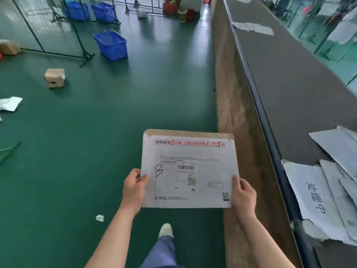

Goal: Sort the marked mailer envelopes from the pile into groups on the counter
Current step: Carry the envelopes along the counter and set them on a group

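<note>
A mailer (pixel 190 169) marked 13 is held flat above the floor (pixel 96 132), left of the table (pixel 299 89), pinched at its bottom corners by left grip (pixel 133 190) and right grip (pixel 243 197); mark-reading step judged underway, placement on the matching table group needed next.

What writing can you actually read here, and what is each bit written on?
"13", handwritten in black on the mailer envelope held by the left hand and right hand.
"网购退货8元起 立即扫码优惠退", red banner along the envelope's top.
"A9", on its barcode label.
"处理中", handwritten on a white sheet on the counter.
The envelope's fine print, barcode digits and QR codes are too small to read.
</note>
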A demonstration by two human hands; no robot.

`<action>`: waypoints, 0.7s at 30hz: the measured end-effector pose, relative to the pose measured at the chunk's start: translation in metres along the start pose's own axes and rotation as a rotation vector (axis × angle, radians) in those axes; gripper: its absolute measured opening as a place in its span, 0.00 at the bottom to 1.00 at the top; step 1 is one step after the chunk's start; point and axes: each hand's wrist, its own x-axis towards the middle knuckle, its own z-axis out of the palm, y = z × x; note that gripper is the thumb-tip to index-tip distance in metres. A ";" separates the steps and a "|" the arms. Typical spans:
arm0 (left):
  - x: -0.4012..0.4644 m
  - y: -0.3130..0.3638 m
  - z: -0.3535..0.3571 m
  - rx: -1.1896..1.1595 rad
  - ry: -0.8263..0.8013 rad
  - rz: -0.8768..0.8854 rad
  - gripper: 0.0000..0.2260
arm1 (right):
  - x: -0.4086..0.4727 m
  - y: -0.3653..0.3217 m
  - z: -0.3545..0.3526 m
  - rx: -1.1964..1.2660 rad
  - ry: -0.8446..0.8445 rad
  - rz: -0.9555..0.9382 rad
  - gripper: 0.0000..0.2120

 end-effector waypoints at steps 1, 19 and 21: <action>0.027 0.014 0.011 -0.005 -0.013 -0.005 0.02 | 0.022 -0.018 0.010 -0.007 0.024 0.008 0.23; 0.439 0.217 0.217 0.253 -0.120 0.104 0.13 | 0.418 -0.180 0.150 0.460 -0.399 0.194 0.38; 0.489 0.252 0.234 0.282 -0.072 0.117 0.12 | 0.472 -0.218 0.165 0.372 -0.501 0.222 0.27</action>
